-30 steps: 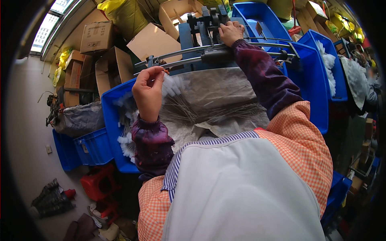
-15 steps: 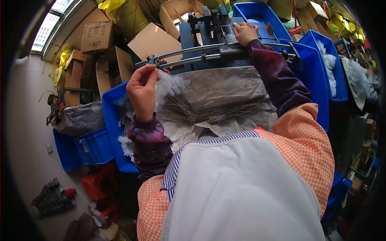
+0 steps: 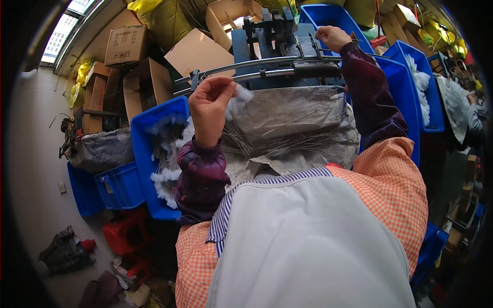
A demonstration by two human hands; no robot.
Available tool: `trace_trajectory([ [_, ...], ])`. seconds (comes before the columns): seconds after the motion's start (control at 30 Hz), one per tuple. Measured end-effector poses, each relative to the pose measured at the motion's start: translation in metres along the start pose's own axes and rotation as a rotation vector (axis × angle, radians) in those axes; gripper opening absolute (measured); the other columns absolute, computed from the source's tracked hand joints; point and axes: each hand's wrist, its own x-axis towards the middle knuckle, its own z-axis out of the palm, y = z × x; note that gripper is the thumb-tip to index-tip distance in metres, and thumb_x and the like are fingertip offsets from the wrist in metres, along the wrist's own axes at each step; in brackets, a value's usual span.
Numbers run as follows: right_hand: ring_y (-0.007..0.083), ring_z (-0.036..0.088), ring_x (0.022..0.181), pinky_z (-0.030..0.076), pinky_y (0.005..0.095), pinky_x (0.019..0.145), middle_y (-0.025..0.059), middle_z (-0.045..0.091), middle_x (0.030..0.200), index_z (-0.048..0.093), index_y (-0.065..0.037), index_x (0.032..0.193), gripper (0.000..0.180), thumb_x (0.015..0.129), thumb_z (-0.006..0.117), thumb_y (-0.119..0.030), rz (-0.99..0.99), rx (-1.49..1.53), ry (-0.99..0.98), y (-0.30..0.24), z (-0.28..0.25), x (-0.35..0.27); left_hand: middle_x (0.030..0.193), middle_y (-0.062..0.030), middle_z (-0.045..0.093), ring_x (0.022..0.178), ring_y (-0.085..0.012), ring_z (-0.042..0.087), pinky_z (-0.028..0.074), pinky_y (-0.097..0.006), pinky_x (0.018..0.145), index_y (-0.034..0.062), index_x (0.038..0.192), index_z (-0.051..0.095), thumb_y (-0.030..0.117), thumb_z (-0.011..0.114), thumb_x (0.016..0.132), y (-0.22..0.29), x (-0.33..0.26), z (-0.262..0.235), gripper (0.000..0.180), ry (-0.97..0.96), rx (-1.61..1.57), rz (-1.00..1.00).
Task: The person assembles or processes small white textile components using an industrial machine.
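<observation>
My left hand is closed in a pinch over the lap-side cloth. Between its fingertips is a small brush with white bristles, whose thin wire stem points down to the right. Up at the right end of the bench machine, my right hand has its fingers curled together beside a thin dark rod; what they grip, if anything, is too small to make out. Two steel guide bars run across in front of the machine. More wire-stemmed brushes lie on the grey cloth below.
A blue bin with white-bristled brushes stands at my left, and another blue bin at my right. Cardboard boxes and a yellow sack are behind the machine. A red stool stands lower left.
My left hand has moved right, bringing the brush away from the left end of the bars. My right hand has left the machine's middle and shifted right. A dark sleeve on the bar sits farther right.
</observation>
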Motion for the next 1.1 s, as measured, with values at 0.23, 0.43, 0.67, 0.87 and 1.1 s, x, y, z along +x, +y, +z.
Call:
trace_trajectory([
  [0.23,0.0093,0.058,0.075,0.046,0.0203,0.065,0.0049,0.062,0.084,0.057,-0.002,0.105,0.03,0.086,0.051,-0.024,-0.244,1.004,-0.464,-0.103,-0.014,-0.091,0.074,-0.0034,0.059,0.068,-0.008,0.056,0.044,-0.019,0.064,-0.0006,0.083,0.056,-0.002,0.06,0.075,-0.024,0.001,0.044,0.009,-0.029,-0.012,0.074],
  [0.43,0.0076,0.057,0.069,0.043,0.0205,0.06,0.0034,0.064,0.081,0.062,-0.003,0.095,0.022,0.081,0.057,-0.02,-0.147,1.081,-0.146,-0.092,0.021,-0.059,0.085,-0.0066,0.058,0.079,-0.0123,0.056,0.045,-0.023,0.064,0.0013,0.089,0.056,0.008,0.063,0.075,-0.036,-0.003,0.034,0.016,0.047,0.246,0.099],
  [0.67,0.0202,0.053,0.089,0.041,0.0352,0.076,-0.0018,0.061,0.092,0.064,-0.02,0.089,0.018,0.079,0.052,-0.028,0.003,-0.144,0.354,-0.016,0.065,0.025,0.101,-0.0126,0.052,0.092,-0.034,0.05,0.042,-0.041,0.076,0.0094,0.102,0.052,0.033,0.063,0.07,-0.066,-0.032,-0.088,0.041,0.136,1.659,-0.409],
  [0.87,0.02,0.051,0.089,0.04,0.0354,0.077,-0.0026,0.061,0.091,0.064,-0.021,0.09,0.018,0.079,0.052,-0.028,0.006,-0.191,0.31,-0.021,0.069,0.033,0.086,-0.0101,0.06,0.088,-0.0291,0.053,0.043,-0.04,0.072,0.0101,0.086,0.061,0.026,0.058,0.074,-0.073,-0.033,-0.118,0.02,0.179,1.435,-0.326],
  [1.1,0.0192,0.05,0.094,0.036,0.0373,0.081,-0.0034,0.06,0.094,0.063,-0.023,0.092,0.019,0.08,0.05,-0.028,0.034,-0.171,0.247,-0.019,0.068,0.035,0.081,-0.0114,0.062,0.08,-0.0293,0.058,0.045,-0.037,0.071,0.0083,0.087,0.062,0.016,0.052,0.079,-0.062,-0.029,-0.106,0.015,0.244,1.367,-0.01],
])
